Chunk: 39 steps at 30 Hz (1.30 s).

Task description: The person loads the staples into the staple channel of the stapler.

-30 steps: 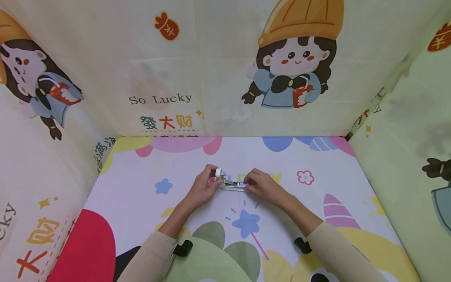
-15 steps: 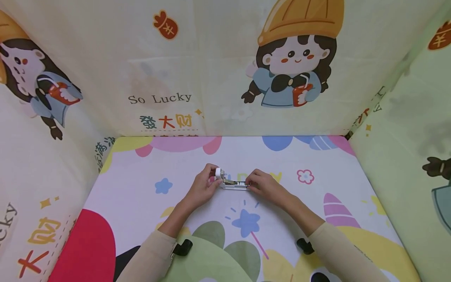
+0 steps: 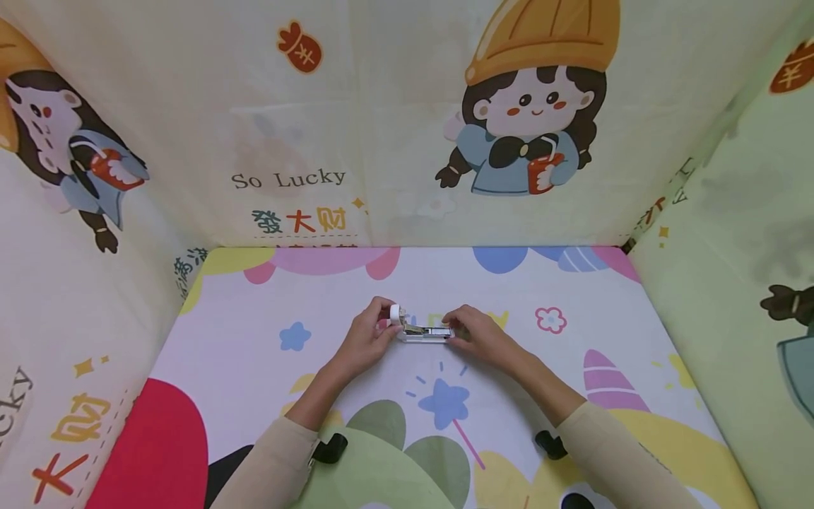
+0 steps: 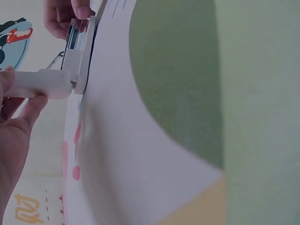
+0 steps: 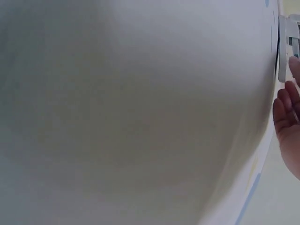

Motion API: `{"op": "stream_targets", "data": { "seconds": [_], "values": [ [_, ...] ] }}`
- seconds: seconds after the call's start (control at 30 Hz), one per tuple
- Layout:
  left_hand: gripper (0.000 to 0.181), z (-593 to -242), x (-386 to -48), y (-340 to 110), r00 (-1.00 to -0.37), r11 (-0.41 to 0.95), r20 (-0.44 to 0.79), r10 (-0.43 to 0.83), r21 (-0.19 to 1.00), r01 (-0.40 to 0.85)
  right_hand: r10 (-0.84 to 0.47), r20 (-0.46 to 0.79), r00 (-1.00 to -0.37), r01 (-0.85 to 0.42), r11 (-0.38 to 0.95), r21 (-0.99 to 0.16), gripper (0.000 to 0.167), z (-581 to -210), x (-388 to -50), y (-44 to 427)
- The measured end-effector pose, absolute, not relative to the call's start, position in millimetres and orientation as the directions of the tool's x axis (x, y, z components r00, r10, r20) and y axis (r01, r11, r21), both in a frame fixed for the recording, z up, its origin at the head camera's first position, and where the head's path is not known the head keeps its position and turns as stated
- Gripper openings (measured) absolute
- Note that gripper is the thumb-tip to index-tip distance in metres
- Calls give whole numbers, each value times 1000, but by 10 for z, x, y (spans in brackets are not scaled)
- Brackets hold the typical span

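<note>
A white stapler (image 3: 425, 339) lies on the table with its top cover swung up, baring the metal staple channel (image 3: 439, 331). My left hand (image 3: 367, 338) grips the raised cover (image 4: 49, 84) between thumb and fingers at the stapler's left end. At the other end, my right hand (image 3: 478, 334) has its thumb and fingertips around the front of the channel and base. Those fingertips touch the stapler's end in the left wrist view. Whether a strip of staples sits in the channel is too small to tell.
The table (image 3: 242, 396) wears a white cloth printed with colourful shapes. Cream cloth walls (image 3: 394, 141) with cartoon prints stand at the back and on both sides. A black strap piece (image 3: 331, 448) hangs at the left sleeve, another (image 3: 550, 445) at the right.
My right fingers have slid slightly rightward along the stapler, so more of the channel shows. My left hand keeps its grip on the raised cover.
</note>
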<state>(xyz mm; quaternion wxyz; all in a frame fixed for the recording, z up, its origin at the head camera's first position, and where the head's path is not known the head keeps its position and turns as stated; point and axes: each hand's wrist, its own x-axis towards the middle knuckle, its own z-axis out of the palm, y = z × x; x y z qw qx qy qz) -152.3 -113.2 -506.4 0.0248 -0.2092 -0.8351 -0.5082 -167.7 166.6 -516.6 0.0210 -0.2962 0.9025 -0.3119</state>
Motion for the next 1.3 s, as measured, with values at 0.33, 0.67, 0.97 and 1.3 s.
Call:
{"op": "stream_targets", "data": {
  "seconds": [0.33, 0.67, 0.97, 1.3],
  "values": [
    [35, -5027, -1542, -1082, -865, 396, 351, 358, 782, 481, -518, 50, -854, -450, 686, -571, 34, -5206, -1724, 1671],
    [38, -4965, -1646, -868, -818, 494, 338, 464, 668, 556, -500, 11, -866, -395, 670, -628, 31, -5227, -1755, 1709],
    [37, -4963, -1702, -663, -805, 589, 217, 553, 581, 561, -492, 9, -870, -387, 672, -631, 28, -5247, -1767, 1724],
    [35, -4998, -1696, -571, -789, 632, 180, 588, 506, 587, -490, 45, -871, -399, 649, -648, 32, -5260, -1756, 1720]
  ]
}}
